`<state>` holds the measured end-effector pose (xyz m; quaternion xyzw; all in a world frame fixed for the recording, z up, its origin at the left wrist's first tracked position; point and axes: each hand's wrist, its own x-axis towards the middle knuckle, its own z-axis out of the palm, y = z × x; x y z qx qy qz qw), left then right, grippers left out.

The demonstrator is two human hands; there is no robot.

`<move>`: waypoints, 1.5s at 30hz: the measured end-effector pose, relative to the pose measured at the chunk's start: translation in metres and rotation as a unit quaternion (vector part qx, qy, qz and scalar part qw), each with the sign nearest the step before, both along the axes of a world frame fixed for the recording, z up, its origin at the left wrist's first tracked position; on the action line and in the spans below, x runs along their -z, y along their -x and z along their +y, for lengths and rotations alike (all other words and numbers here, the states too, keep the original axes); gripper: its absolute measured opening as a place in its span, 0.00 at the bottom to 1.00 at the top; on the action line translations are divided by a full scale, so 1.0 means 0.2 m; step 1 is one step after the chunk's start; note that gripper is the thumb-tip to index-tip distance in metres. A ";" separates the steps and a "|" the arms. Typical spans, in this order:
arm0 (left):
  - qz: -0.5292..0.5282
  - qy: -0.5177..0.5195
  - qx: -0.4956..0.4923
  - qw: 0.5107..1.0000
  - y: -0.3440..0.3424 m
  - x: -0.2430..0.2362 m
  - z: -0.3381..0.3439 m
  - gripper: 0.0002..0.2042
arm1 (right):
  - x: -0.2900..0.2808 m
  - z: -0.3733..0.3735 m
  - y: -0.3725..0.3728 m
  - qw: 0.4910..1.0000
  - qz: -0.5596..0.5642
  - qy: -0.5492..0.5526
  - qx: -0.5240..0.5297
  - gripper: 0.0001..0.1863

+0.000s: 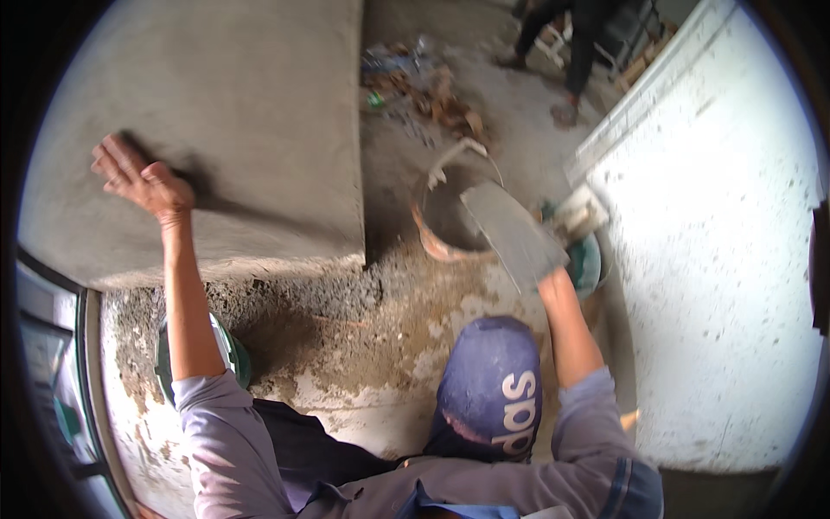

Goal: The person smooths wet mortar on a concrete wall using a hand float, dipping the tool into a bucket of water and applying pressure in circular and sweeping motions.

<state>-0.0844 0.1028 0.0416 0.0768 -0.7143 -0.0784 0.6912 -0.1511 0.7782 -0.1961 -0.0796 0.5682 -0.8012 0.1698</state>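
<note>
My left hand (143, 182) is raised with its fingers spread, pressed flat against a smooth grey plastered wall face (259, 112). My right hand (552, 280) grips a flat steel plastering trowel (513, 233), whose grey blade hides most of the hand. The blade tilts over the rim of a round orange-edged mortar pan (441, 227) on the floor. A blue cap (493, 389) shows below, between my two grey sleeves.
A rough white wall (726, 259) stands close on the right. A green bucket (591, 261) sits beside the pan, and another green container (232, 355) lies under my left arm. Rubble (428, 95) litters the floor beyond. Another person's legs (562, 43) stand at the top. A window frame (60, 372) is on the left.
</note>
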 end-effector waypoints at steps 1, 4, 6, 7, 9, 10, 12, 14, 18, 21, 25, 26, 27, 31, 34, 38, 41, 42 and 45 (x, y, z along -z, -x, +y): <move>-0.003 0.017 -0.016 1.000 -0.03 -0.03 -0.04 0.45 | -0.17 -0.09 -0.02 0.998 -0.020 0.053 -0.009 0.23; -0.002 -0.014 -0.003 1.000 0.00 -0.05 0.01 0.45 | -1.00 -0.39 -0.32 0.996 -0.019 0.086 0.018 0.26; -0.014 -0.031 0.016 0.999 0.00 -0.03 0.02 0.45 | -1.36 -0.64 -0.49 0.990 0.132 -0.034 0.041 0.29; -0.019 -0.029 0.010 0.999 -0.03 -0.03 -0.02 0.44 | -1.49 -0.79 -0.55 0.964 0.229 -0.115 0.066 0.31; -0.023 -0.039 0.010 0.999 -0.06 -0.04 -0.05 0.44 | -1.61 -0.96 -0.57 0.888 0.423 -0.164 0.072 0.30; -0.022 -0.038 0.020 0.999 -0.07 -0.05 -0.05 0.43 | -1.67 -1.04 -0.60 0.765 0.569 -0.278 0.118 0.30; -0.022 -0.037 0.030 0.999 -0.07 -0.05 -0.04 0.42 | -1.72 -1.15 -0.58 0.500 0.750 -0.393 0.181 0.33; -0.019 -0.036 0.040 0.998 -0.06 -0.03 -0.03 0.40 | -1.73 -1.21 -0.55 0.403 0.785 -0.430 0.189 0.35; -0.028 -0.035 0.045 0.998 -0.07 -0.04 -0.02 0.40 | -1.81 -1.27 -0.49 0.344 0.803 -0.446 0.196 0.35; -0.026 -0.036 0.047 0.998 -0.08 -0.04 -0.03 0.40 | -1.83 -1.31 -0.46 0.333 0.803 -0.456 0.192 0.36; -0.022 -0.041 0.049 0.998 -0.08 -0.04 -0.03 0.41 | -1.79 -1.34 -0.44 0.351 0.790 -0.483 0.137 0.35; -0.020 -0.041 0.049 0.998 -0.08 -0.04 -0.03 0.41 | -1.76 -1.35 -0.46 0.355 0.796 -0.481 0.091 0.34; -0.019 -0.042 0.049 0.998 -0.08 -0.04 -0.03 0.41 | -1.73 -1.35 -0.48 0.358 0.800 -0.479 0.045 0.33; -0.013 -0.044 0.036 0.998 -0.06 -0.04 -0.01 0.41 | -1.75 -1.27 -0.44 0.337 0.807 -0.461 0.152 0.31; -0.007 -0.042 0.020 0.999 -0.06 -0.05 -0.02 0.41 | -1.88 -1.31 -0.38 0.339 0.802 -0.459 0.176 0.34; 0.007 -0.043 0.029 0.999 -0.05 -0.04 -0.02 0.42 | -1.78 -1.38 -0.37 0.319 0.808 -0.485 0.096 0.29; 0.007 -0.040 0.020 0.999 -0.04 -0.05 -0.01 0.42 | -1.64 -1.34 -0.42 0.337 0.819 -0.465 -0.004 0.32; 0.005 -0.039 0.014 0.999 -0.04 -0.05 0.00 0.42 | -1.64 -1.31 -0.45 0.342 0.823 -0.451 0.041 0.31; 0.011 -0.039 0.022 0.999 -0.05 -0.04 -0.02 0.41 | -1.82 -1.31 -0.46 0.350 0.792 -0.483 0.130 0.35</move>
